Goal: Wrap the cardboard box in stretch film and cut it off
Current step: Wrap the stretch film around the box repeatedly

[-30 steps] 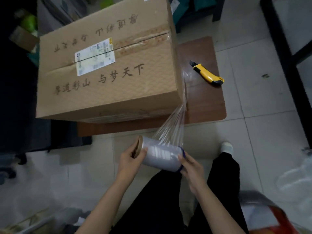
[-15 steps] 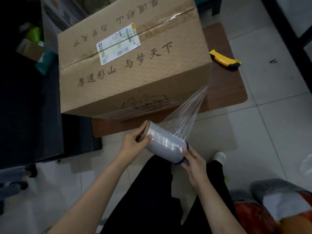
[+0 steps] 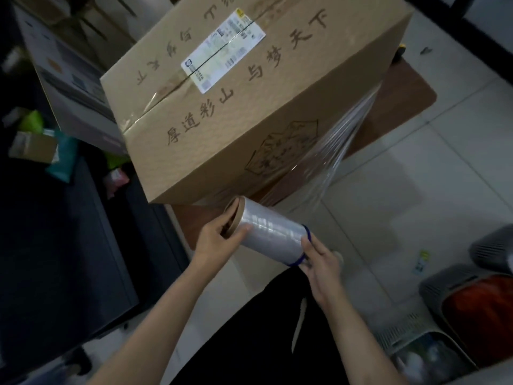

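Head view:
Roll: a roll of stretch film (image 3: 270,237) is held level and slightly tilted, below the near lower corner of the cardboard box (image 3: 249,107) and apart from it.
Left hand: the left hand (image 3: 219,240) is placed at the open cardboard end of the roll; fingers are tucked into the core while the thumb is laid on the film surface, so the grip is closed on that end.
Right hand: the right hand (image 3: 319,258) is set at the opposite end, marked by a blue rim; the fingers are curled loosely about the rim, and the grip is closed on the roll, though how firmly cannot be told.
Film: a clear sheet of film (image 3: 337,151) is drawn taut from the roll up to the box's right near vertical edge, where it is seen clinging to the cardboard.
Box: the box is stood on a low brown bench (image 3: 399,107); a white shipping label (image 3: 222,50) is stuck across the taped top seam, and printed characters are seen on the top.
Knife: only a small yellow and black tip of a utility knife (image 3: 399,52) is shown behind the box's far right corner, on the bench.
Floor: pale tiles (image 3: 416,190) are seen beneath the bench.
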{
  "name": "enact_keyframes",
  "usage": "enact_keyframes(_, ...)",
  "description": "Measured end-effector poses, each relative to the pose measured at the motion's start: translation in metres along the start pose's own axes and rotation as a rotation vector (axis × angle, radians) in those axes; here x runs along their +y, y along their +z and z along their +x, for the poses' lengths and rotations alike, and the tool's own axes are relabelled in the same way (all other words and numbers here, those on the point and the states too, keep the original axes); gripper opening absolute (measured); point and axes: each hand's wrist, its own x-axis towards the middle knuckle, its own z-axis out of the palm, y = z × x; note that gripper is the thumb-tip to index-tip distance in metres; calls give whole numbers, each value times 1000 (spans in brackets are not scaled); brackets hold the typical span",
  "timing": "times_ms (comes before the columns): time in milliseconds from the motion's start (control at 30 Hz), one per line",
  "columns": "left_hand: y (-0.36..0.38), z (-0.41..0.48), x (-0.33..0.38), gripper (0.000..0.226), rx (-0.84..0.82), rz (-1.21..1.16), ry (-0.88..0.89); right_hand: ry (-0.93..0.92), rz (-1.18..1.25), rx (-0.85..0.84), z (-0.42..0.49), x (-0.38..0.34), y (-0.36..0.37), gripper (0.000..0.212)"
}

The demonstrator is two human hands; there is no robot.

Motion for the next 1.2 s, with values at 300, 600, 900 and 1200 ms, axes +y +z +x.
enact_keyframes(300,-40,-20,-55,50,-24,-62,79,-32,-15,15,-22,66,26,30)
enact_keyframes(600,-139,-4,-109,53,-118,-8,211,-167,142,42,-27,168,108,30)
enact_keyframes(900,-223,30,-126,49,-157,89,266,-163,259,25,-11,231,196,35)
enact_keyframes(1200,-266,72,-130,50,-258,141,262,-143,368,68,9,254,245,36)
